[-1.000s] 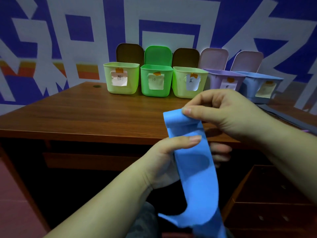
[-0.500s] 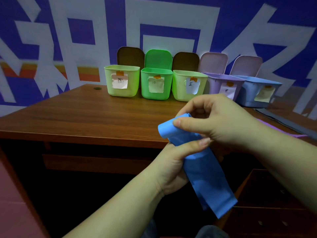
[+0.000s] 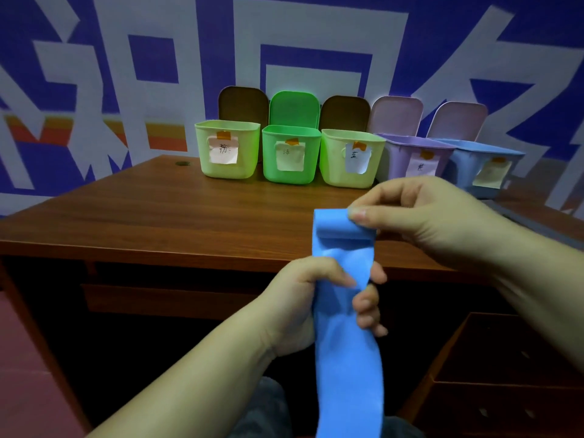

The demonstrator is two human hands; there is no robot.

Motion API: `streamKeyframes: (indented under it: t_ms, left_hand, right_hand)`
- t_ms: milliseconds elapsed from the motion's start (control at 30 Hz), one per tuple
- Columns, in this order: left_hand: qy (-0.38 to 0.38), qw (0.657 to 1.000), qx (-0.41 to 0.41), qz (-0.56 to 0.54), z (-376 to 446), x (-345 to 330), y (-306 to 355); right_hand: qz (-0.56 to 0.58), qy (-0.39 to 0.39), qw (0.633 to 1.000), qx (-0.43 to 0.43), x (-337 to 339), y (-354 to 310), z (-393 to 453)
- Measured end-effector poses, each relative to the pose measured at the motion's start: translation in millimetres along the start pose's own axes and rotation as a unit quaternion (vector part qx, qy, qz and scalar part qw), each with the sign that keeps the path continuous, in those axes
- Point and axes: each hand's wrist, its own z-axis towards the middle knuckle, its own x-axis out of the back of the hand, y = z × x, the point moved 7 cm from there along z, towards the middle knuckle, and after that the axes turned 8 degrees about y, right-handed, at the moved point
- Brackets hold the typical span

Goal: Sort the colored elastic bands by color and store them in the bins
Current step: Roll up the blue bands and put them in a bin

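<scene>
A wide blue elastic band point(image 3: 346, 352) hangs in front of the desk edge, its top end rolled into a short tube. My right hand point(image 3: 420, 222) pinches that rolled top between thumb and fingers. Lower down, my left hand point(image 3: 316, 298) grips the band's middle, fingers curled round it. The band's tail drops out of the frame's bottom. Along the back of the desk stands a row of labelled bins: yellow-green point(image 3: 226, 167), green point(image 3: 289, 172), yellow-green point(image 3: 339, 172), purple point(image 3: 407, 150) and blue point(image 3: 464, 159), all with lids up.
The brown wooden desk point(image 3: 158, 222) stretches out to the left and in front of the bins. A dark strip point(image 3: 531, 221) lies at the desk's right edge. A wooden drawer unit point(image 3: 505, 374) stands low at the right. A painted wall rises behind.
The rolled top of the band sits higher and further right than half a second ago. My left hand has slid down the band, and more of the band hangs straight below it.
</scene>
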Motion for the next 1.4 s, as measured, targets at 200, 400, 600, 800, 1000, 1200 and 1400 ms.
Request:
streamKeyframes:
  t_ms: [200, 400, 600, 800, 1000, 1200, 1400]
  left_hand:
    - [0.114, 0.993, -0.004, 0.042, -1.8, 20.7, -4.1]
    - [0.066, 0.994, 0.001, 0.088, -7.9, 27.0, -2.0]
    - [-0.003, 1.0, -0.008, -0.016, -7.2, 17.1, -3.4]
    - [0.148, 0.987, -0.036, 0.058, -6.4, 25.9, -18.4]
    - [0.156, 0.987, -0.032, 0.036, -5.6, 22.2, -21.2]
    - [0.11, 0.994, -0.02, 0.016, -11.0, 20.4, -17.6]
    - [0.169, 0.982, -0.031, 0.072, -17.9, 35.1, -17.1]
  right_hand:
    - [-0.051, -0.025, 0.997, 0.057, -17.2, 3.7, -24.1]
    - [-0.025, -0.077, 0.997, 0.011, -18.9, 17.5, -26.9]
    - [-0.031, -0.082, 0.996, 0.034, -27.8, 13.2, -33.5]
    - [-0.173, 0.024, 0.976, 0.129, -5.7, 2.1, -21.1]
    - [-0.204, 0.054, 0.965, 0.157, -8.7, 7.0, -27.6]
    - [-0.162, 0.026, 0.974, 0.157, -20.0, 18.6, -32.5]
    - [0.004, -0.052, 0.998, 0.046, -32.5, 26.0, -42.3]
